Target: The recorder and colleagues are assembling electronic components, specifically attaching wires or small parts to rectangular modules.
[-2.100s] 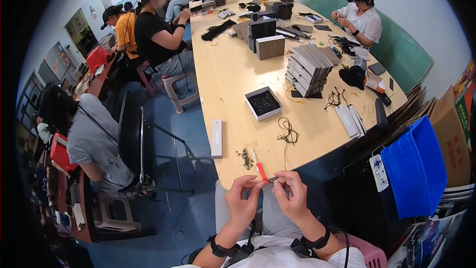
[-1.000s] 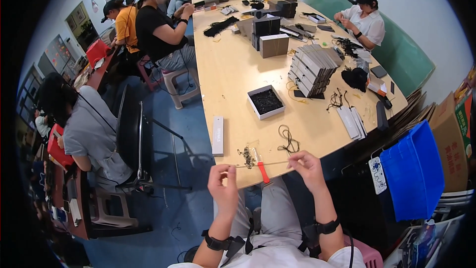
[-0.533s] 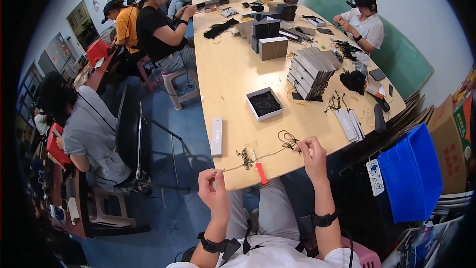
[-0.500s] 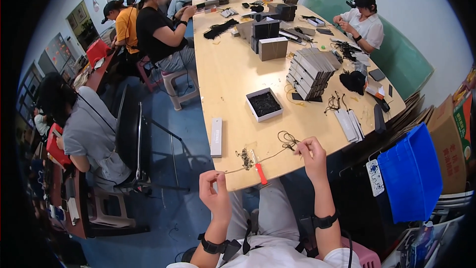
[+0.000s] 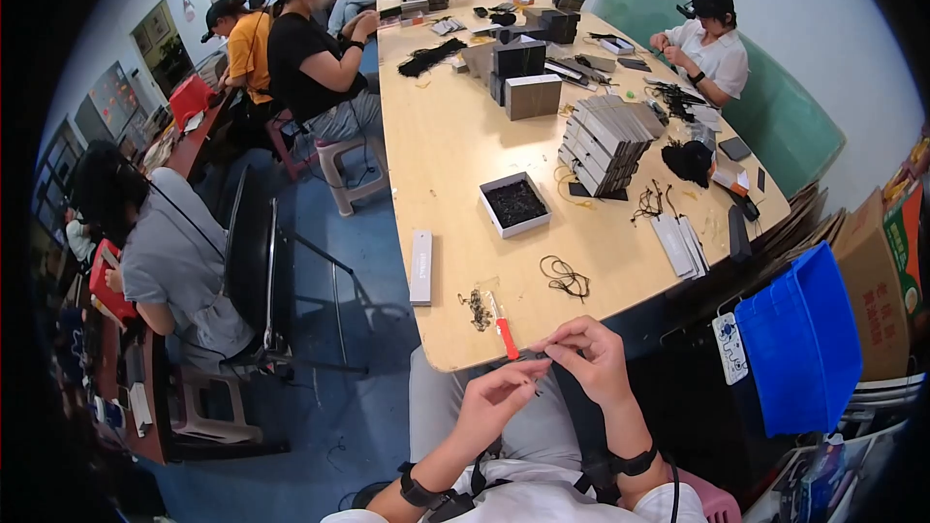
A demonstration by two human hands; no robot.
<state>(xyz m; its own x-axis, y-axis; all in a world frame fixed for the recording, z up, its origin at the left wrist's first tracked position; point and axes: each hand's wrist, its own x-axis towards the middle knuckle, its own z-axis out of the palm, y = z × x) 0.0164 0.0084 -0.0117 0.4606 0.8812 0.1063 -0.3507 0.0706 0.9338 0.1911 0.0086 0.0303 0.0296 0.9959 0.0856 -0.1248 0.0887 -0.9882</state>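
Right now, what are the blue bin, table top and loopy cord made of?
Blue bin: probably smooth plastic, one even color all over.
Table top: wood or wood-look laminate, pale and slightly glossy, with light glaring off it.
Loopy cord: maybe thread or leather, matte; it curls freely, but looks too thin to tell.

This looks like a small hand-assembly workshop. Just beyond my right grip point(image 5: 588, 358) begins a long shared surface point(image 5: 450, 203), laden with stacked grey boxes point(image 5: 603, 143), bunched black cords point(image 5: 431, 57) and a white tray point(image 5: 528, 226) of black bits. Far ahead and left of my grip, a co-worker in black point(image 5: 308, 50) sits on a plastic stool point(image 5: 341, 148); to its right stand a blue bin point(image 5: 804, 334) and a cardboard carton point(image 5: 877, 295).
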